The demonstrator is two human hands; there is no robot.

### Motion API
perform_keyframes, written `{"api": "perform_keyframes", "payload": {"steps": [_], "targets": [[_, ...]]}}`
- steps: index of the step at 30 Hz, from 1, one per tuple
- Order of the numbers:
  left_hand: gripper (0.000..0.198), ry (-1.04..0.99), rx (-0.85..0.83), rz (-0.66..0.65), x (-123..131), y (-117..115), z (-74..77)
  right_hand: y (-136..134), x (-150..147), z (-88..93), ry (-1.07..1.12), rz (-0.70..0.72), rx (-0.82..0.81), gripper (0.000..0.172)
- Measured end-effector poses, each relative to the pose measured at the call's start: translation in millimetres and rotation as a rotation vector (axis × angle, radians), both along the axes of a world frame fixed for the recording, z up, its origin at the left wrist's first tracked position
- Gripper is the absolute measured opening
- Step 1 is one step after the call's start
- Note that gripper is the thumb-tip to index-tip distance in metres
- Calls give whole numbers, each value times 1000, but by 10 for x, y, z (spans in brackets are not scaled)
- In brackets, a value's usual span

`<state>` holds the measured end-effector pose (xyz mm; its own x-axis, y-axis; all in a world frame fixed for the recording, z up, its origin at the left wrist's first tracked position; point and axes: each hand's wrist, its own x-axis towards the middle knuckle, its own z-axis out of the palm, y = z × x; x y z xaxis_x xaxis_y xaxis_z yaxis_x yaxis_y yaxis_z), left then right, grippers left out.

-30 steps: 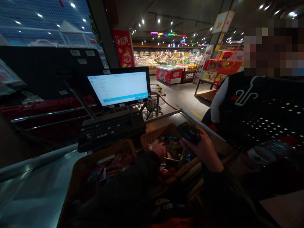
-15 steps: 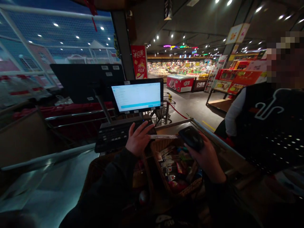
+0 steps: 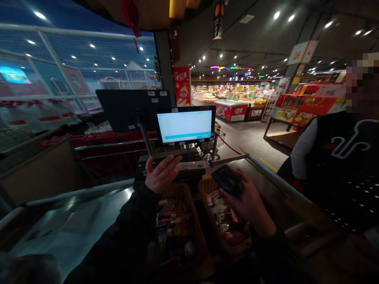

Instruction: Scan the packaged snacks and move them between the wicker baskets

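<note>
Near baskets (image 3: 196,213) | left hand (image 3: 161,174): slim packet (image 3: 194,165) | right hand (image 3: 248,201): scanner (image 3: 226,180)

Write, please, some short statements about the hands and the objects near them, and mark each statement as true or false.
1. The right hand holds a black scanner. True.
2. The slim packet is in the same hand as the scanner. False: the left hand holds the packet.
3. Two wicker baskets contain small packaged goods. True.
4. The packet lies inside one of these baskets. False: it is held up outside them.
5. The screen turned toward the hands is lit. True.
</note>
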<state>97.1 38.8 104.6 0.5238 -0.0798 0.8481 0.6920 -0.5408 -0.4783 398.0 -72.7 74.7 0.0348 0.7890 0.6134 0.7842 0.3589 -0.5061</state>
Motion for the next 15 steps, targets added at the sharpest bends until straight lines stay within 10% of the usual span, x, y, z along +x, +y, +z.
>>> {"api": "perform_keyframes", "payload": {"steps": [15], "targets": [[20, 11, -8, 42, -501, -166, 175, -73, -663, 259, -36, 166, 72, 37]]}}
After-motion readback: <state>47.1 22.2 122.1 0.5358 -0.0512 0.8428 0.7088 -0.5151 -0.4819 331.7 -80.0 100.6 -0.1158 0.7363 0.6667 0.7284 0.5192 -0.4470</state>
